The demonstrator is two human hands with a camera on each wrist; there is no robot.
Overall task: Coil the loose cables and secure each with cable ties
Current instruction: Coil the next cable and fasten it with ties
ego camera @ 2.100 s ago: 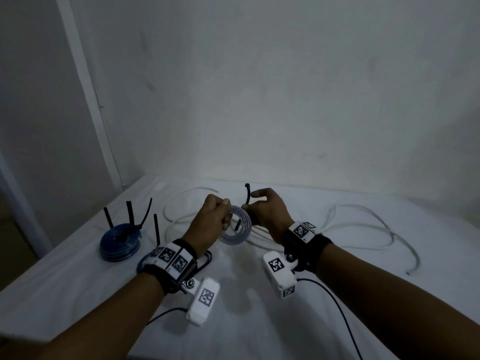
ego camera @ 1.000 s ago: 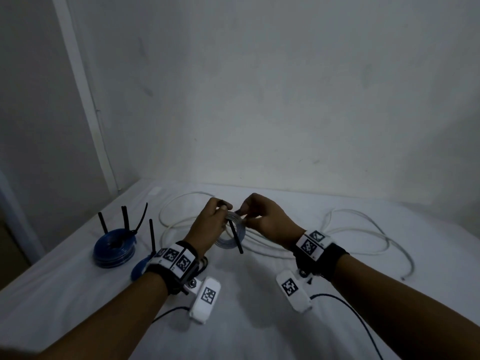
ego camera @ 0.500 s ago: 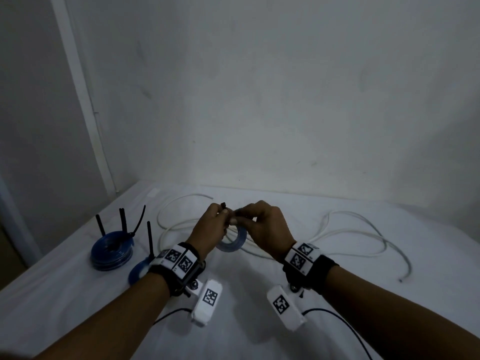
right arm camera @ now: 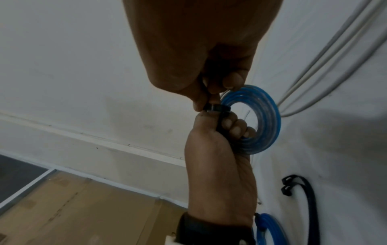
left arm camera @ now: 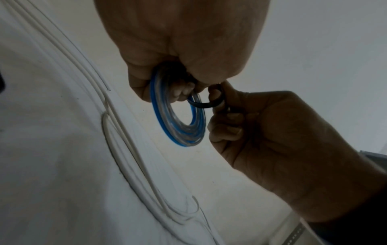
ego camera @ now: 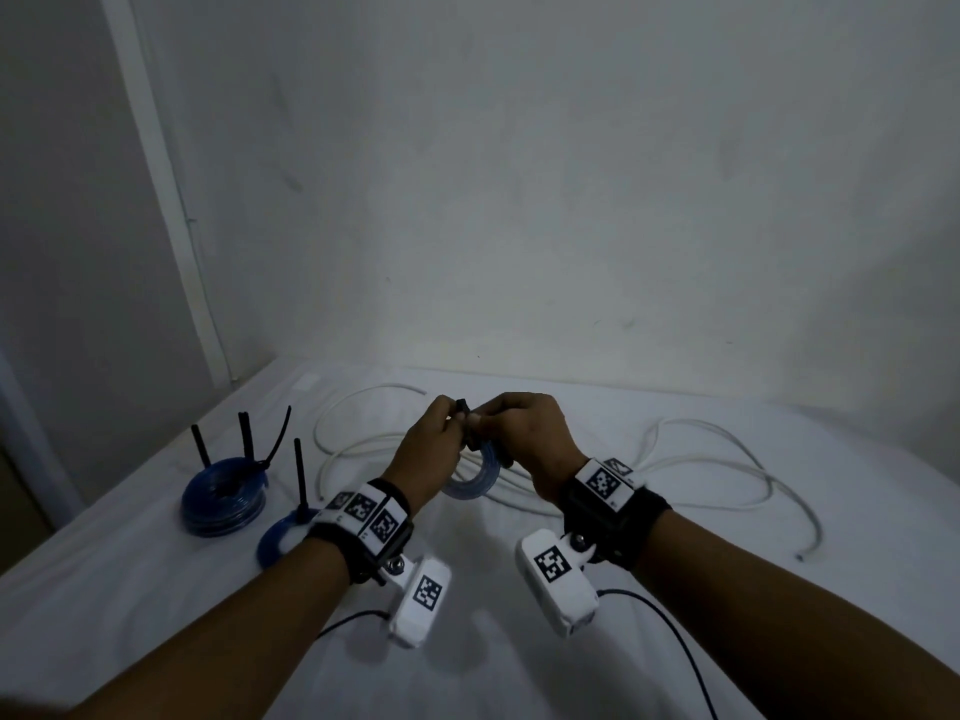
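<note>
A small coil of clear-blue cable (ego camera: 477, 483) hangs above the white table between my two hands. My left hand (ego camera: 441, 433) grips the coil's upper part, fingers curled through its hole (left arm camera: 180, 89). A black cable tie (left arm camera: 206, 104) loops round the coil's band. My right hand (ego camera: 498, 428) pinches that tie right beside the left thumb (right arm camera: 213, 92). In the right wrist view the tie (right arm camera: 217, 108) sits between both thumbs, with the coil (right arm camera: 263, 119) behind. The tie's free end is hidden by the fingers.
Two tied blue coils (ego camera: 223, 504) (ego camera: 280, 540) lie at the left with black tie tails sticking up. A long loose white cable (ego camera: 675, 459) sprawls across the back and right. Spare black ties (right arm camera: 303, 190) lie near the left wrist. The table's left edge drops to the floor.
The black tie stuck up from the right hand, then hung across the coil; now it is wrapped round the band. Both hands have closed together over the coil's top.
</note>
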